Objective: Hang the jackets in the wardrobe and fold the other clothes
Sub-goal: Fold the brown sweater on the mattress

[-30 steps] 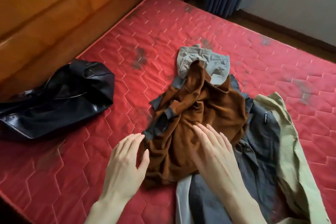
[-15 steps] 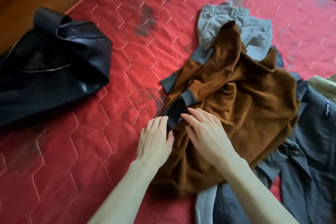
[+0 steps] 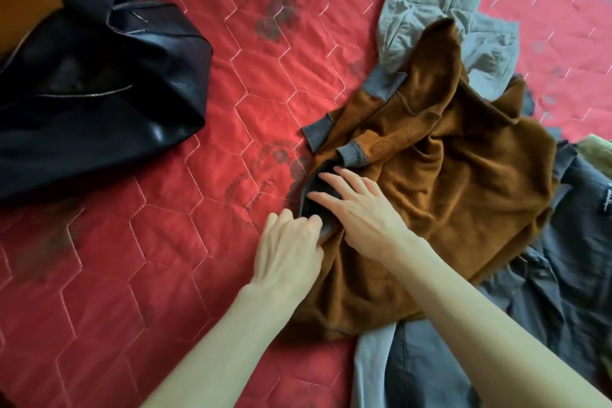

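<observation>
Since half a second ago, both hands have shifted a little toward the dark ribbed edge of the brown sweatshirt (image 3: 440,195), and the left hand (image 3: 289,250) has curled its fingers onto that edge where before it lay flat. The left hand sits at about 6 o'clock in the view, its fingertips bent over and pinching the grey ribbing at the sweatshirt's near-left border. The right hand (image 3: 362,209), just to its right and touching the same dark opening, lies with fingers straight and spread, pressing flat on the fabric and gripping nothing.

The brown sweatshirt is crumpled in the middle of the view, on top of a heap of other clothes on the red quilted mattress (image 3: 165,275). Grey cuffs show at its left side. Light grey trousers (image 3: 440,26) stick out from under it at 1 o'clock. A dark grey-blue garment (image 3: 563,275) lies under it at 4 o'clock, with a small label near the right edge, and a paler grey strip runs down at 5 o'clock. A bit of olive green cloth (image 3: 599,152) peeks in at 3 o'clock. The black leather jacket (image 3: 92,93) lies bunched at 10 o'clock, well apart from the heap, its zip showing.
</observation>
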`<control>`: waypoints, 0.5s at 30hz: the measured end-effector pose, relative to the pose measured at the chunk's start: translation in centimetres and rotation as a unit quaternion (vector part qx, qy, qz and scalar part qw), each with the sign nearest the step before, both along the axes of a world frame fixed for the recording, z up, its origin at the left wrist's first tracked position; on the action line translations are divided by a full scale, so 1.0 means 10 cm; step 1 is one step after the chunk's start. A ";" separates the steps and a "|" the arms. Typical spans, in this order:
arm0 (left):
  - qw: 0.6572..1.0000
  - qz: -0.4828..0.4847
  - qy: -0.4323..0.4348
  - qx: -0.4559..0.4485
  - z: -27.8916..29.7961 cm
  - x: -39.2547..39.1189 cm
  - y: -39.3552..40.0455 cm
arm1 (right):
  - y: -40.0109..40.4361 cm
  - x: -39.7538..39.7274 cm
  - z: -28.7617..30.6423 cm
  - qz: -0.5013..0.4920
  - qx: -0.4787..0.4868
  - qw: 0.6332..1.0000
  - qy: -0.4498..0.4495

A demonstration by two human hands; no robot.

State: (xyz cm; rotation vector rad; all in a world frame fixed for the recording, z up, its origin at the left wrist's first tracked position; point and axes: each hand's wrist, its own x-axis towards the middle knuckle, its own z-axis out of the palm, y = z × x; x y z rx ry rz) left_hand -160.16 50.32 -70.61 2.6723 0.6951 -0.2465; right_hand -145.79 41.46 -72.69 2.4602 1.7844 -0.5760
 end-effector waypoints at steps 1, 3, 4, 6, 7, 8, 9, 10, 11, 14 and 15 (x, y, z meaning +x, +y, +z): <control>1.000 -0.020 -0.021 -0.001 0.06 -0.03 -0.03 | 0.02 0.00 0.05 0.026 0.000 1.000 0.000; 0.998 -0.037 -0.045 0.016 0.17 -0.10 -0.09 | 0.04 0.03 0.15 0.060 -0.017 0.998 -0.019; 0.998 -0.028 -0.045 0.025 0.20 -0.15 -0.11 | 0.03 0.07 0.21 0.065 -0.032 0.997 -0.031; 0.999 -0.009 -0.014 0.041 0.26 -0.23 -0.16 | -0.01 0.16 0.34 0.059 -0.075 0.994 -0.045; 0.999 -0.003 -0.007 0.052 0.30 -0.26 -0.18 | -0.04 0.22 0.41 0.057 -0.096 0.992 -0.053; 0.998 -0.002 -0.009 0.059 0.35 -0.27 -0.20 | -0.08 0.28 0.49 0.058 -0.114 0.990 -0.064; 0.998 -0.002 -0.015 0.067 0.40 -0.28 -0.22 | -0.12 0.35 0.58 0.060 -0.127 0.987 -0.075; 0.997 -0.001 -0.027 0.076 0.46 -0.27 -0.25 | -0.17 0.41 0.67 0.059 -0.134 0.985 -0.088; 0.996 0.001 -0.039 0.084 0.52 -0.26 -0.28 | -0.22 0.47 0.77 0.054 -0.136 0.984 -0.102; 0.992 0.009 -0.061 0.113 0.71 -0.25 -0.33 | -0.42 0.60 1.08 0.038 -0.115 0.981 -0.152; 0.990 0.016 -0.064 0.122 0.78 -0.25 -0.33 | -0.51 0.63 1.18 0.036 -0.101 0.980 -0.169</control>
